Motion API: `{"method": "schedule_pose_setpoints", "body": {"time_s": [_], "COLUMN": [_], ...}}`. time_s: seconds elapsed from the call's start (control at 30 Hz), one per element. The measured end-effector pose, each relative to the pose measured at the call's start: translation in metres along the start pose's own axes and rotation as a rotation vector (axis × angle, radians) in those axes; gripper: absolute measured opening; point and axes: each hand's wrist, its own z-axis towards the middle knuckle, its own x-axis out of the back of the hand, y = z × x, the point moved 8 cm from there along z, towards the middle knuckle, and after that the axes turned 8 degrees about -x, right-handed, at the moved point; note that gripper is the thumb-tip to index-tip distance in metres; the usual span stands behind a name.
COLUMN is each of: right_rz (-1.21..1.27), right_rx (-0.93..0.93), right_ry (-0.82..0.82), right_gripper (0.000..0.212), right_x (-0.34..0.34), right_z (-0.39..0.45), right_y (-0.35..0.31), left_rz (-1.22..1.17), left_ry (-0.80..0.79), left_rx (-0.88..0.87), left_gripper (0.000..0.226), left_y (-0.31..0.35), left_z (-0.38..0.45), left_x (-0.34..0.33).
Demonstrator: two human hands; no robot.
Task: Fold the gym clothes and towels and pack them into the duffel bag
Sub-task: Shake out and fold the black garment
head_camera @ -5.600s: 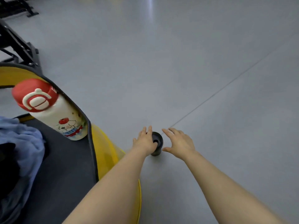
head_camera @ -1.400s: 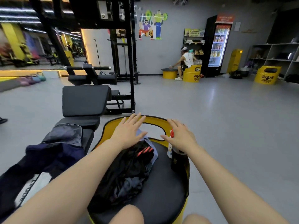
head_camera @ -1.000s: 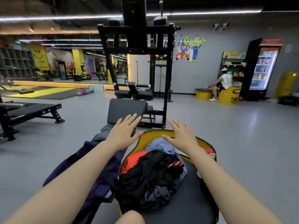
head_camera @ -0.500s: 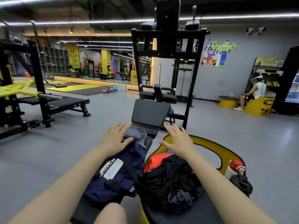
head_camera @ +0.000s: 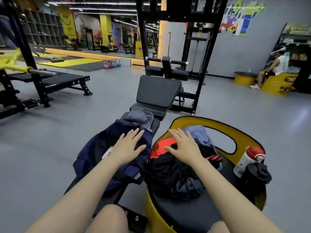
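Observation:
A navy duffel bag [head_camera: 94,152] lies on a black weight bench [head_camera: 158,93], its grey lining showing at the far end. My left hand [head_camera: 127,147] is spread flat over the bag, fingers straight. To the right, a heap of clothes [head_camera: 173,172] sits on a yellow drum seat [head_camera: 218,125]: black garments on top, a red piece [head_camera: 159,147] and a light blue towel [head_camera: 200,133] behind. My right hand [head_camera: 183,147] hovers open over the heap, holding nothing.
A white bottle with a red cap [head_camera: 249,158] and a black shaker [head_camera: 257,174] stand on the seat's right side. A black rack [head_camera: 170,47] rises behind the bench. A barbell bench [head_camera: 50,79] is at left. A person [head_camera: 276,68] sits at far right.
My view turned from the floor and a small black cup up to the bench. Both open hands have come down closer over the bag and the heap.

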Motion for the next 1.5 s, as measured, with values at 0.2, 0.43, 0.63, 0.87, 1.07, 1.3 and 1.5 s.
{"method": "schedule_pose_setpoints", "body": {"time_s": [0.2, 0.43, 0.63, 0.87, 1.07, 1.3, 1.5], "right_rz": [-0.013, -0.037, 0.000, 0.069, 0.190, 0.360, 0.488], "right_rx": [-0.073, -0.189, -0.281, -0.351, -0.398, -0.466, -0.478], "right_ry": [-0.094, -0.189, -0.260, -0.341, -0.374, -0.330, -0.162], "right_gripper": [0.076, 0.077, 0.075, 0.075, 0.069, 0.068, 0.066], "right_x": [-0.046, -0.088, -0.130, -0.173, -0.189, -0.173, -0.120], "right_z": [-0.004, -0.009, -0.022, -0.033, -0.040, -0.052, -0.039], "right_y": [0.032, 0.070, 0.098, 0.115, 0.118, 0.118, 0.113], "left_rz": [-0.087, -0.155, -0.259, -0.113, -0.231, -0.557, -0.606], "left_ry": [-0.112, -0.201, -0.296, -0.483, -0.306, -0.104, -0.119], "left_rx": [-0.054, -0.118, -0.110, -0.123, -0.011, 0.135, 0.017], "left_gripper": [0.075, 0.064, 0.064, 0.075, 0.045, 0.033, 0.029], "left_y": [0.022, 0.047, 0.072, 0.084, 0.079, 0.080, 0.092], "left_z": [0.030, 0.063, 0.077, 0.072, 0.082, 0.082, 0.092], "left_x": [-0.063, -0.126, -0.178, -0.245, -0.238, -0.192, -0.150]}}
